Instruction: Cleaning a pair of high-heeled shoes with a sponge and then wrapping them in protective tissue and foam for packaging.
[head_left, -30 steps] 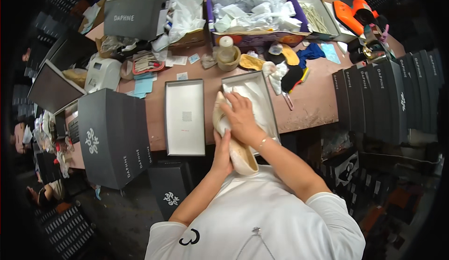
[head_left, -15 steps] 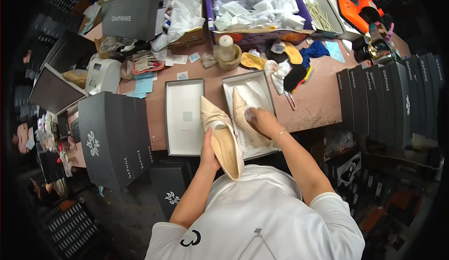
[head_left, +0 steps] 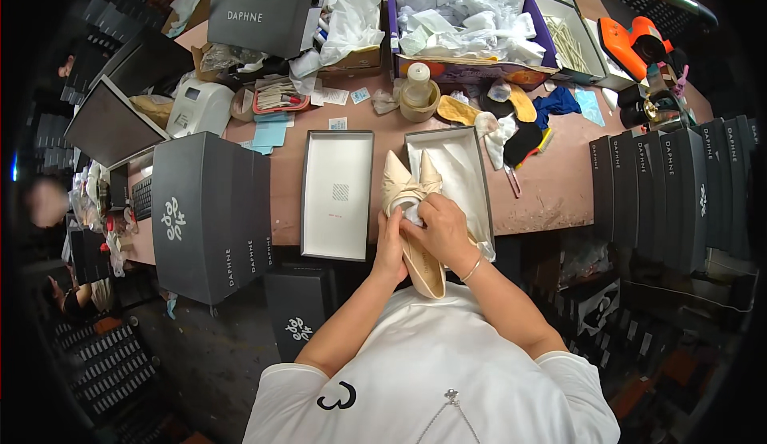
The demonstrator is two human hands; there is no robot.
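A cream pointed shoe [head_left: 427, 272] with a pleated front is tilted over the near left edge of an open shoe box [head_left: 488, 232]. My left hand [head_left: 391, 246] is closed round its side. At the shoe's opening, my right hand [head_left: 442, 226] pinches a wad of white paper [head_left: 411, 214] that shows inside the toe; the fingertips are partly hidden. The matching shoe [head_left: 431, 169] lies in the box, which is lined with white tissue [head_left: 461, 164]. My right hand and the held shoe cover much of it.
Left of the box lies its white-lined lid [head_left: 335, 228]. Dark shoe boxes stand stacked at left [head_left: 212, 220] and right [head_left: 679, 180]. Farther back are a purple box [head_left: 546, 36] of crumpled paper, a bottle in a cup [head_left: 418, 84], cloths [head_left: 523, 142] and an orange tool [head_left: 621, 48].
My right hand has moved left from the shoe in the box to the opening of the held shoe. The held shoe has shifted toward the box. The whole view has also moved slightly.
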